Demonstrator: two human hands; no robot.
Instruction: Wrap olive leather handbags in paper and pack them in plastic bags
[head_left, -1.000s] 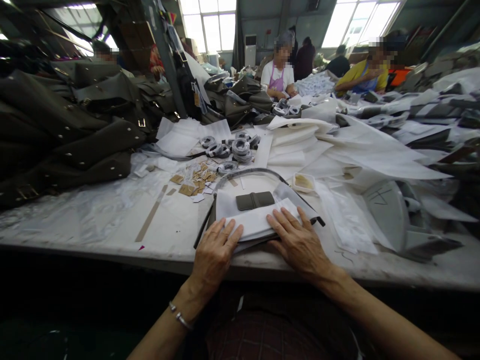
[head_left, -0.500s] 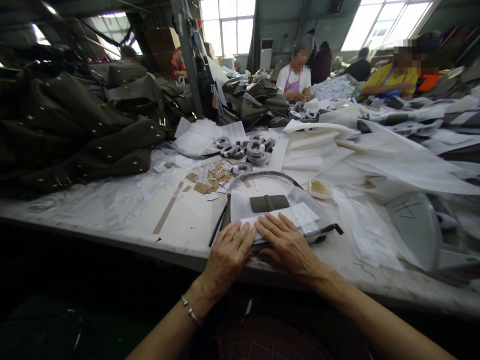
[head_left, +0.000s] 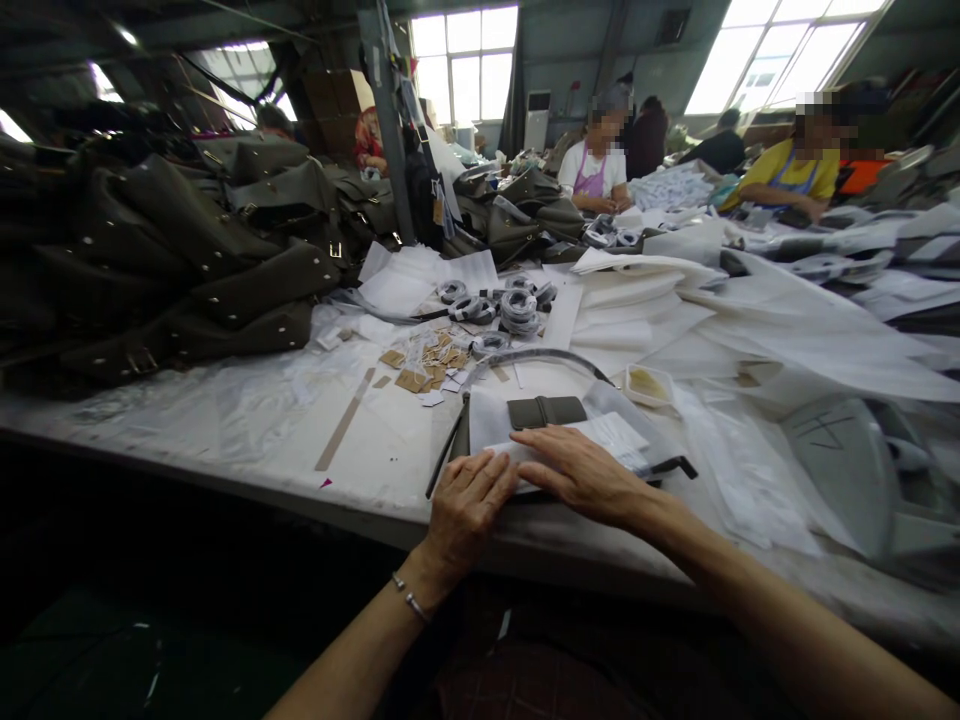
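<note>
A dark olive handbag [head_left: 459, 432] lies at the table's near edge. Its wrapped handle [head_left: 536, 356] arches away from me, and white sheeting [head_left: 491, 405] covers much of the bag. An olive flap [head_left: 547, 411] shows on top of the sheeting. Across the near side lies a white packet in clear plastic [head_left: 616, 440]. My left hand [head_left: 472, 505] rests on the near edge of the bag, fingers stretched out and close together. Beside it, my right hand [head_left: 581, 475] reaches over the packet, fingers straight and pointing left, thumb side hidden. Neither hand grasps anything.
Brown tags [head_left: 420, 375] and wrapped strap coils [head_left: 519, 308] lie beyond the bag. White sheets [head_left: 637, 300] are stacked behind, clear bags [head_left: 750, 470] lie right, near a grey curved piece [head_left: 836, 470]. Olive bags [head_left: 187, 250] are heaped left. Co-workers [head_left: 596, 170] sit across.
My right hand has turned so its fingers point left instead of lying forward over the packet. My left hand's fingers have drawn closer together. The view has shifted slightly.
</note>
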